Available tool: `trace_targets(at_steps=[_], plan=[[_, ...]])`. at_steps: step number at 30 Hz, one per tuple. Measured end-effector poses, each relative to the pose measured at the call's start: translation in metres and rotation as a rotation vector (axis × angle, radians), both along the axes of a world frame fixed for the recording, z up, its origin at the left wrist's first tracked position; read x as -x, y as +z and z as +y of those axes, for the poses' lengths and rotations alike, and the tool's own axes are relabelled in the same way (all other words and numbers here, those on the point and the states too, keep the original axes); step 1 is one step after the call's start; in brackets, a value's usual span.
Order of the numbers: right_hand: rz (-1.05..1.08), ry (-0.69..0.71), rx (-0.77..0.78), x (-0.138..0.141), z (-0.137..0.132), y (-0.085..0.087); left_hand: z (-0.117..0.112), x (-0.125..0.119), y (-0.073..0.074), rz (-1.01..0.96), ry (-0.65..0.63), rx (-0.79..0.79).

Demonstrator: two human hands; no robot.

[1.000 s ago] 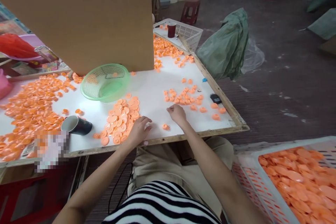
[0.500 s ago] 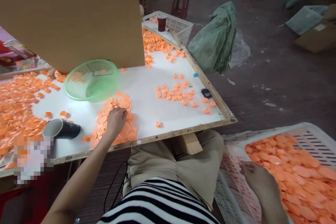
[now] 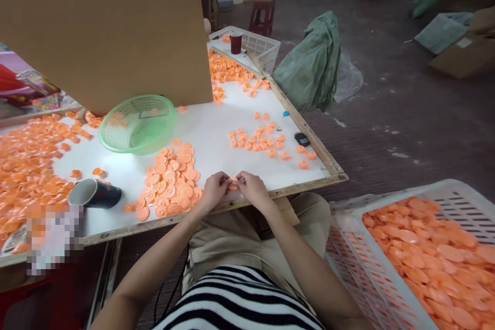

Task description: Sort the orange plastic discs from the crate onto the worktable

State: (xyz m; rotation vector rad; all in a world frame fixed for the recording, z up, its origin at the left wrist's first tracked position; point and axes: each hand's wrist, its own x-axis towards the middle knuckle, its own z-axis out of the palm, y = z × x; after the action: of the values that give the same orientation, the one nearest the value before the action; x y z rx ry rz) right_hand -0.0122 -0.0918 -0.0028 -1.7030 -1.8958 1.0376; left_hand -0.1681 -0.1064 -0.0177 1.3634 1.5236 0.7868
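Near the table's front edge, my left hand (image 3: 216, 189) and my right hand (image 3: 250, 187) meet, both closed. Between their fingertips they pinch a small orange plastic disc (image 3: 232, 183), partly covered by the fingers. Left of my left hand spreads a pile of flat orange discs (image 3: 170, 178). Beyond my hands lie scattered small orange cup-shaped pieces (image 3: 255, 139) on the white tabletop (image 3: 204, 129).
A green plastic basket (image 3: 137, 124) and an overturned dark mug (image 3: 95, 193) stand on the left. A tall cardboard sheet (image 3: 116, 31) rises behind. At my right is a white crate (image 3: 371, 268) full of orange discs. A wooden rim (image 3: 309, 183) edges the table.
My left hand has moved right from the disc pile. My right hand has come from the crate to the table edge, and both now hold an orange disc.
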Motion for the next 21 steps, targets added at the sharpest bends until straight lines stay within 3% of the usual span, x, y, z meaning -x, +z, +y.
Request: trace_targets(at_steps=[5,9,16,21], plan=[[0.201,0.018,0.163,0.001,0.005,-0.015,-0.002,0.000,0.005,-0.230,-0.006,0.243],[0.306,0.003,0.284,0.000,0.010,-0.018,0.002,0.003,0.002,-0.312,-0.020,0.309],[0.119,0.040,0.283,-0.002,0.017,-0.008,0.007,0.007,0.001,-0.372,-0.053,0.360],[0.106,0.034,0.440,-0.004,0.030,-0.011,0.017,0.002,-0.002,-0.252,-0.057,0.431]])
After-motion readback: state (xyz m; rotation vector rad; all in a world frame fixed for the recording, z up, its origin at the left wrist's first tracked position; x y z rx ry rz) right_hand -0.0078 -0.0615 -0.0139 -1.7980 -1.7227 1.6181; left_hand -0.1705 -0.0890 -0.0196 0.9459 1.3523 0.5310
